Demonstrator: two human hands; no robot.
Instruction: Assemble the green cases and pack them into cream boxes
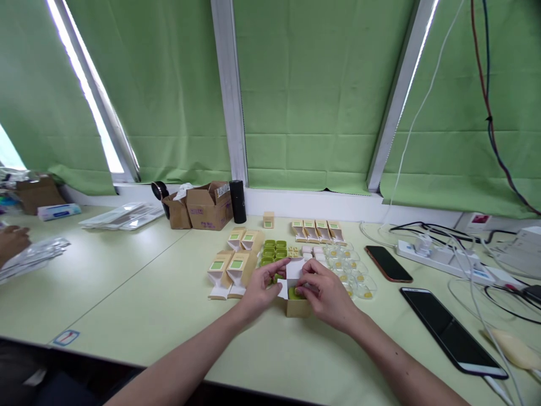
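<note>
A small kraft cardboard box [298,308] with white inner flaps stands open in front of me. My left hand [264,286] has its thumb and fingers on the box's left flap. Inside the box sits a small green cup [292,292], partly covered by my right hand [323,290], whose fingers are closed on it at the opening. Behind the box are several green cups [274,248], small beige pieces [293,251], white blocks [313,251] and clear domed containers with yellow centres [349,265]. To the left, several kraft boxes with open flaps [240,268] stand together.
More open boxes [316,230] and one closed box [268,220] stand at the back. Cartons [209,206] and a black cylinder [238,202] line the wall. Phones [452,330], a power strip [443,262] and cables lie right. Another person's hand [12,242] is far left.
</note>
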